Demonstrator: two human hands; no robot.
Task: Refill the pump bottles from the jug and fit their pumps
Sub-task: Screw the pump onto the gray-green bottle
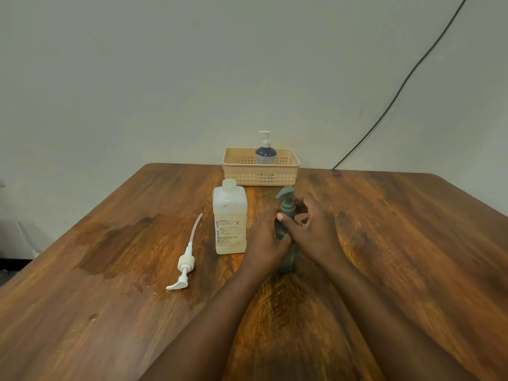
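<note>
Standing upright near table point(384, 243) centre, the grey-green pump bottle point(288, 259) is gripped by both hands. L hand point(268, 243) is wrapped round its body, thumb across the front; R hand point(313, 229) fingers are curled at the neck, by the grey pump point(286, 195). Jug point(230, 221), uncapped, is placed just L of the bottle. A loose white pump point(184, 264) is laid flat further L, w/ a wet patch point(115, 243) nearby. A blue pump bottle point(265, 154) is kept in the basket point(261, 176) at the back.
</note>
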